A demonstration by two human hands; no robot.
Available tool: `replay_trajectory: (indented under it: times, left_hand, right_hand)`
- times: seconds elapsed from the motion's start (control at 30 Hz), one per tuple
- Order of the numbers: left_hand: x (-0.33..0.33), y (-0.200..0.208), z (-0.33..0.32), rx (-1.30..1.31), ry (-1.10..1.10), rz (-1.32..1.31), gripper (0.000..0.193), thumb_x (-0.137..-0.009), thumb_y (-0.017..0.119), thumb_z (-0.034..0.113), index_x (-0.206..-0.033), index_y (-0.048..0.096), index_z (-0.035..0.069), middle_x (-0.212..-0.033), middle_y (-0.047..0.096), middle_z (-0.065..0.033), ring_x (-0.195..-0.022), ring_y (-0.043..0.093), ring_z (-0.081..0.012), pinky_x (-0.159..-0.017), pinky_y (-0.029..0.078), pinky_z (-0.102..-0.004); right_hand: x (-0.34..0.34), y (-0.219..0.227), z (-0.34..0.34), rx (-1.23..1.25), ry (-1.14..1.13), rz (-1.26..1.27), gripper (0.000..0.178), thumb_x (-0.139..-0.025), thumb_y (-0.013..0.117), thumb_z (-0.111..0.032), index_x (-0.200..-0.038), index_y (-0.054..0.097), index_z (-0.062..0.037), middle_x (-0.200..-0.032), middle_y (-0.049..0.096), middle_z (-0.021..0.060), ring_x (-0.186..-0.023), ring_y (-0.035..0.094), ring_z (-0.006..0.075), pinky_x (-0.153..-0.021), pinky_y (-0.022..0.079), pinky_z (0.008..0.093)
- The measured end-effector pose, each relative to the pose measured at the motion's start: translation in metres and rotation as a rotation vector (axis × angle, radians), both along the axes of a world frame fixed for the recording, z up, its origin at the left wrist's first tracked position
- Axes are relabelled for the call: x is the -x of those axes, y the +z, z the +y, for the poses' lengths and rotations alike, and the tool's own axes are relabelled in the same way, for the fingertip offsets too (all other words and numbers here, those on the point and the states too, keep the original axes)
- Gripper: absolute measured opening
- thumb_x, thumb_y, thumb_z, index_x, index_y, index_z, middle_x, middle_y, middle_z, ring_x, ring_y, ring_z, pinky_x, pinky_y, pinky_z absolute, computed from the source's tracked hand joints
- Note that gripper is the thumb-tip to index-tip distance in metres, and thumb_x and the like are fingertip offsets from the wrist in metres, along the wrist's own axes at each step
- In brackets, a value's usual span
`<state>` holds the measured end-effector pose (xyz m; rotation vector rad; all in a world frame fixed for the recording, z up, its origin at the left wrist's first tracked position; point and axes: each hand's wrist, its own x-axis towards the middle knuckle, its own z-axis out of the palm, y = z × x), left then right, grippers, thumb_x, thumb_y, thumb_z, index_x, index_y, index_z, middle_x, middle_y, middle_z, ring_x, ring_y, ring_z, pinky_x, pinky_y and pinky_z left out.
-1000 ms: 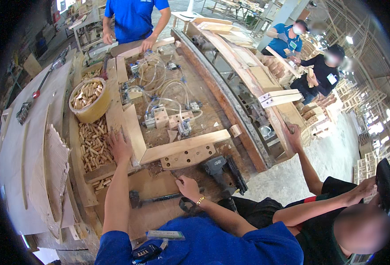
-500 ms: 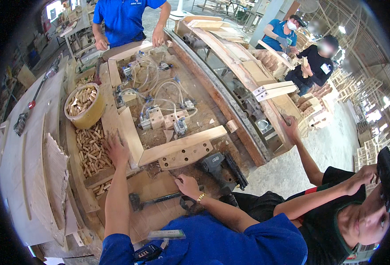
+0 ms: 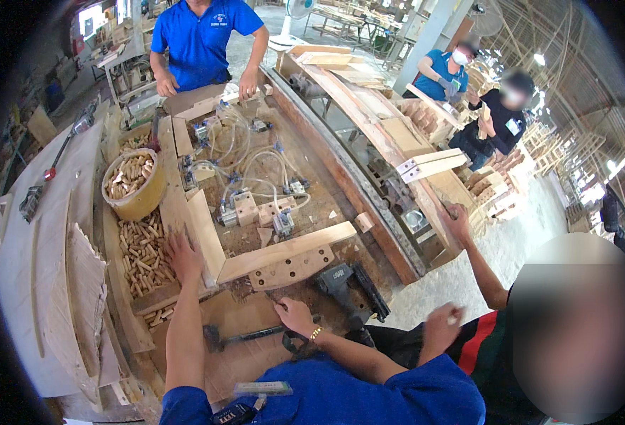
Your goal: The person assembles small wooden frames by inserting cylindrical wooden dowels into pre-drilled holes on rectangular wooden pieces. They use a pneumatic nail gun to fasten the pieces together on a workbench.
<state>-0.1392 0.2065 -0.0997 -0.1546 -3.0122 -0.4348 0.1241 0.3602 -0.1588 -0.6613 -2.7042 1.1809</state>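
My left hand (image 3: 186,259) rests with its fingers spread on the wooden edge beside a trough of loose dowels (image 3: 142,248). My right hand (image 3: 296,316), a gold bracelet at its wrist, lies curled at the near edge of the bench. Whatever its fingers hold, if anything, is hidden. Just below it a hammer (image 3: 252,334) lies on brown cardboard (image 3: 241,312). Right of that hand sits a black nail gun (image 3: 342,287). Two pale wooden boards meet at a corner ahead of me, the nearer board (image 3: 291,249) beside a drilled wooden block (image 3: 291,268).
A yellow bucket (image 3: 139,202) full of dowels stands at the left. Air clamps with clear hoses (image 3: 256,166) fill the jig's middle. A metal-edged rail (image 3: 355,173) runs along the right. One co-worker (image 3: 209,42) stands opposite; another person's hand (image 3: 442,326) is close on my right.
My hands have barely moved. The person on my right has lowered a raised hand and leaned closer. The co-worker opposite appears more upright, and the view has shifted slightly.
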Motion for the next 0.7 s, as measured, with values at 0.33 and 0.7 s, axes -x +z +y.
replay_trajectory:
  times: [0.33, 0.7]
  left_hand:
    - [0.009, -0.02, -0.006, -0.11, -0.027, 0.146, 0.049, -0.091, 0.049, 0.035, -0.134, 0.045, 0.011, -0.15, 0.028, -0.0126, -0.139, 0.023, -0.0373, -0.107, 0.03, -0.0537]
    - [0.009, -0.023, 0.002, -0.102, -0.035, 0.022, 0.055, -0.09, 0.049, 0.04, -0.138, 0.043, 0.013, -0.151, 0.027, -0.0121, -0.14, 0.021, -0.0386, -0.111, 0.024, -0.0552]
  right_hand:
    - [0.003, 0.004, 0.0, 0.002, -0.012, -0.002, 0.027, -0.086, 0.06, -0.03, -0.091, 0.066, -0.0039, -0.08, 0.067, 0.02, -0.075, 0.065, 0.0379, -0.068, 0.051, 0.0452]
    - [-0.001, -0.005, 0.001, -0.031, -0.067, 0.008, 0.028, -0.084, 0.061, -0.031, -0.089, 0.067, -0.0038, -0.078, 0.067, 0.0199, -0.075, 0.066, 0.0363, -0.068, 0.052, 0.044]
